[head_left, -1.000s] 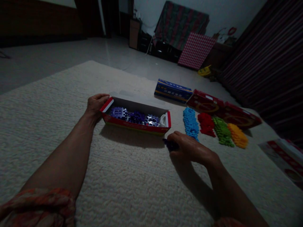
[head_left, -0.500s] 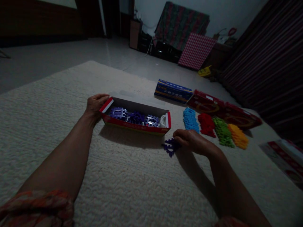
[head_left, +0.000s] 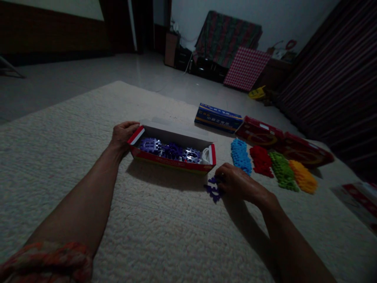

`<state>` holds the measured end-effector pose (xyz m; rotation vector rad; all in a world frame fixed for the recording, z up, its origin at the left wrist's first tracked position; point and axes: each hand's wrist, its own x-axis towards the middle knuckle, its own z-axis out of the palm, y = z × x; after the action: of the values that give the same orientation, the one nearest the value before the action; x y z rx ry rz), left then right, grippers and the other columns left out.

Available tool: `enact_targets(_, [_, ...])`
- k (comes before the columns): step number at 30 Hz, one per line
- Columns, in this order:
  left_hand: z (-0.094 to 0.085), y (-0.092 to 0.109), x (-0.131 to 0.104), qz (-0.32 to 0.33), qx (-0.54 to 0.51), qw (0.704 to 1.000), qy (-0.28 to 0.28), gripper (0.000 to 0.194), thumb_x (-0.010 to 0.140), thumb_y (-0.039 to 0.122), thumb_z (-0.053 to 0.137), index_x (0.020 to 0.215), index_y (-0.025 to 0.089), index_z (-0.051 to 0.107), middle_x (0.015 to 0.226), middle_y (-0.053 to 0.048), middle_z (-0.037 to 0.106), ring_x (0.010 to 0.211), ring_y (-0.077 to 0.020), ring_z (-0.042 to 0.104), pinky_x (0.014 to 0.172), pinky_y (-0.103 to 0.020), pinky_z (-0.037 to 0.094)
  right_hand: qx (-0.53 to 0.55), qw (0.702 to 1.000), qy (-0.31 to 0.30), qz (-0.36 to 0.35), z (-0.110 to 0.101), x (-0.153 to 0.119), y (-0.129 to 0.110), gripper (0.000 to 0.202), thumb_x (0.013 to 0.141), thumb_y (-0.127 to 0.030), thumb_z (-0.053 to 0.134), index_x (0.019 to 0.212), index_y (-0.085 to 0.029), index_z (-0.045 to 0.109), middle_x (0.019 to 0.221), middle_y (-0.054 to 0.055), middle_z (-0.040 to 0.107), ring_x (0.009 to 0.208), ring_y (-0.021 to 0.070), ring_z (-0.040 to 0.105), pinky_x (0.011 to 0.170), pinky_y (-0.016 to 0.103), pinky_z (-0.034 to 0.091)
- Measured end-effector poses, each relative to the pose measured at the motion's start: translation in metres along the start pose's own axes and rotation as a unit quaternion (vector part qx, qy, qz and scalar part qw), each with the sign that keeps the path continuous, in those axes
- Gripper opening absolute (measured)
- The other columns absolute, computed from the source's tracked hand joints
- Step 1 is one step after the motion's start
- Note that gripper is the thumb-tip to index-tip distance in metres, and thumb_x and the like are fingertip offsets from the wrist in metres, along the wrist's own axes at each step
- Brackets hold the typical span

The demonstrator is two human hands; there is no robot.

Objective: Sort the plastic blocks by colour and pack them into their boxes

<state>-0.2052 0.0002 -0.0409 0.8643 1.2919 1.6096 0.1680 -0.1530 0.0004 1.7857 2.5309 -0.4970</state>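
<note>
My left hand (head_left: pixel 123 135) is closed on the left end of an open red cardboard box (head_left: pixel 176 164), its fingers curled over the far corner. Purple interlocking plastic pieces (head_left: pixel 173 151) fill the box from left to middle, and a white looped cord (head_left: pixel 205 155) lies at its right end. Just off the near right corner of the box, my right hand (head_left: pixel 237 182) pinches a purple plastic building piece (head_left: pixel 212 192) low over the quilted mat. Part of that piece is hidden behind the fingers.
Right of the box are piles of blue (head_left: pixel 240 156), red (head_left: pixel 261 162), green (head_left: pixel 283 171) and yellow pieces (head_left: pixel 302 177). Behind them stand a blue box (head_left: pixel 218 118) and two dark red boxes (head_left: pixel 259 133). Another box (head_left: pixel 357 200) lies at the right mat edge.
The view has shifted a little, so everything sits slightly lower and farther right. My right fingers have shifted around the purple piece, which has turned slightly. The left hand stays on the box.
</note>
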Motion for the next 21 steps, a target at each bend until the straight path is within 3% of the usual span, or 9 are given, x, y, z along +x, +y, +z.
enact_targets(7, [-0.001,-0.002,0.003,-0.003,0.007,1.000,0.009,0.027,0.052,0.025,0.080,0.076,0.015,0.071,0.064,-0.002,0.065,0.057,-0.0150,0.059,0.054,-0.026,0.050,-0.008,1.000,0.024,-0.004,-0.005,-0.006,0.008,0.018,0.083,-0.018,0.063,0.101,-0.020,0.064,0.102,0.009,0.066,0.089,0.0210,0.065,0.079,0.032,0.052])
enact_targets(12, [-0.002,-0.005,0.006,0.002,-0.004,1.000,-0.004,0.027,0.053,0.026,0.079,0.077,0.015,0.072,0.063,-0.002,0.065,0.056,-0.0149,0.059,0.053,-0.026,0.050,-0.035,0.982,0.185,0.015,-0.036,-0.009,0.018,0.020,0.084,-0.031,0.065,0.100,-0.019,0.066,0.097,0.010,0.067,0.083,0.0239,0.066,0.074,0.037,0.053])
enact_targets(14, [-0.002,-0.006,0.006,-0.001,-0.002,1.000,-0.004,0.027,0.053,0.026,0.078,0.077,0.014,0.072,0.063,-0.002,0.065,0.056,-0.0145,0.059,0.053,-0.026,0.049,-0.031,0.973,0.230,-0.014,-0.047,0.000,0.008,0.022,0.084,-0.034,0.067,0.100,-0.020,0.067,0.096,0.010,0.068,0.083,0.0241,0.066,0.074,0.037,0.052])
enact_targets(16, [-0.002,-0.006,0.006,0.000,-0.004,1.000,-0.007,0.028,0.053,0.026,0.078,0.078,0.014,0.072,0.064,-0.002,0.066,0.056,-0.0142,0.059,0.054,-0.026,0.049,-0.019,0.970,0.235,-0.054,-0.053,0.016,-0.011,0.021,0.084,-0.033,0.066,0.100,-0.021,0.067,0.096,0.009,0.068,0.084,0.0232,0.066,0.075,0.036,0.052])
enact_targets(21, [-0.002,-0.005,0.006,0.003,-0.016,1.000,-0.010,0.025,0.055,0.025,0.078,0.077,0.014,0.072,0.066,-0.004,0.067,0.057,-0.0148,0.059,0.055,-0.027,0.050,-0.017,0.985,0.153,-0.083,-0.055,0.057,-0.057,0.019,0.084,-0.027,0.066,0.102,-0.020,0.067,0.103,0.009,0.067,0.089,0.0218,0.064,0.079,0.033,0.050])
